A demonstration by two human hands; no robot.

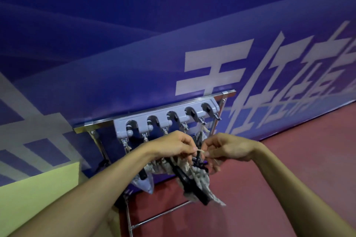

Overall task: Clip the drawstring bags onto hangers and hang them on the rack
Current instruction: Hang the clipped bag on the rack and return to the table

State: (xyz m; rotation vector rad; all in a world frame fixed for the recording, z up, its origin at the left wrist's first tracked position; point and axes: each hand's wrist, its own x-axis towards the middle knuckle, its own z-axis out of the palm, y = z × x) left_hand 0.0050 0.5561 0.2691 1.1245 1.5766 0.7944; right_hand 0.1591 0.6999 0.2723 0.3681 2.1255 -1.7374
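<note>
Drawstring (200, 151) between both hands' grip

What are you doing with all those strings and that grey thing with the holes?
A person is working at a metal rack by a blue wall. Both hands meet in front of it: the left hand and the right hand pinch a pale drawstring at a black clip. A patterned drawstring bag dangles below them. The grey hanger with five hooks sits on the rack, strings hanging from it.
</note>
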